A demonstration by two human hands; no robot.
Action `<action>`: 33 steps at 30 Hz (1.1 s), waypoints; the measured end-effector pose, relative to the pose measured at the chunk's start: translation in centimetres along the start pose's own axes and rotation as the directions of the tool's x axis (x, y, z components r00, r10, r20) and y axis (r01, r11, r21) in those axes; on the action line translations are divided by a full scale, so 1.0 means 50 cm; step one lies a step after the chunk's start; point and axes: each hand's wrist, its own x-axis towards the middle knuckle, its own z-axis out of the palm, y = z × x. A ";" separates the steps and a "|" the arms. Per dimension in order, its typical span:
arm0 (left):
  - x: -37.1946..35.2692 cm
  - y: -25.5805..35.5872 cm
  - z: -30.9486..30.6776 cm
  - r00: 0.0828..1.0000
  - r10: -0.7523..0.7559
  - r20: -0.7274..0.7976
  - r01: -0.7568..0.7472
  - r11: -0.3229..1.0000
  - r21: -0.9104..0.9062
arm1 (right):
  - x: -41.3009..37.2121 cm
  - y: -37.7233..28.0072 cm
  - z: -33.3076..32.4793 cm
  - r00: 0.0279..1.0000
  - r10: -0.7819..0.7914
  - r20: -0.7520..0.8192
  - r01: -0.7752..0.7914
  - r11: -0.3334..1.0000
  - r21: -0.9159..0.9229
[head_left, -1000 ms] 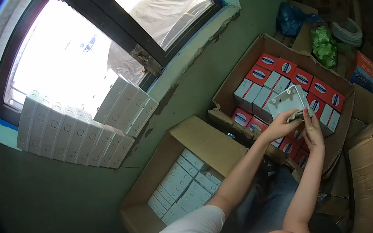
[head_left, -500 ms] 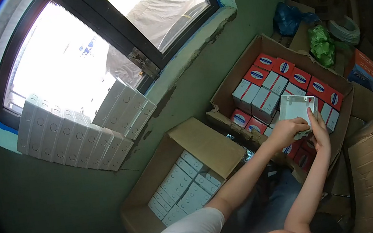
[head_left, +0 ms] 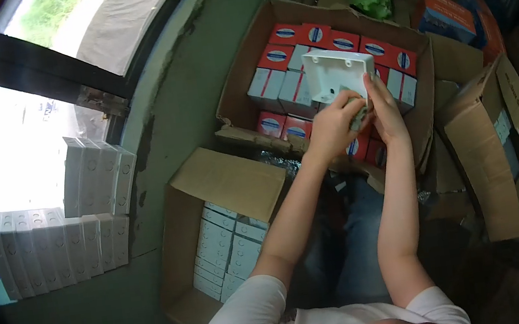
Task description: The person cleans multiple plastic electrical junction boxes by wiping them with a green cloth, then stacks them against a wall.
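Observation:
A white plastic electrical back box (head_left: 340, 67) is held up over the large carton, its open side facing me. My right hand (head_left: 386, 111) grips its right side, with the fingers along the edge. My left hand (head_left: 335, 127) is closed at the box's lower edge, pinching a small crumpled greyish-green cloth (head_left: 359, 118). Part of that cloth is hidden between the two hands. Red and white small cartons (head_left: 344, 41) lie in rows beneath the box.
The large cardboard carton (head_left: 242, 66) holds the small cartons. Left of it, an open carton (head_left: 175, 265) contains white boxes (head_left: 214, 241). More white boxes (head_left: 60, 244) stand stacked on the window sill. At right is another open carton (head_left: 478, 153), and a green bag (head_left: 375, 2) lies behind.
The view has shifted, so the cartons appear further left and higher. Both hands still hold the back box and cloth, and the box is turned slightly.

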 end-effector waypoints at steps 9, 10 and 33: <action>0.000 0.004 -0.015 0.986 0.162 0.023 -0.164 0.973 0.164 | 0.000 -0.032 -0.025 0.962 0.271 0.022 -0.251 0.854 0.456; 0.002 0.006 -0.016 0.986 0.167 0.023 -0.168 0.967 0.191 | 0.003 -0.033 -0.026 0.956 0.295 -0.001 -0.259 0.840 0.476; 0.016 0.049 -0.012 0.983 -0.123 -0.138 0.067 0.931 -0.358 | 0.008 0.003 0.045 0.977 -0.037 -0.208 0.146 0.830 0.538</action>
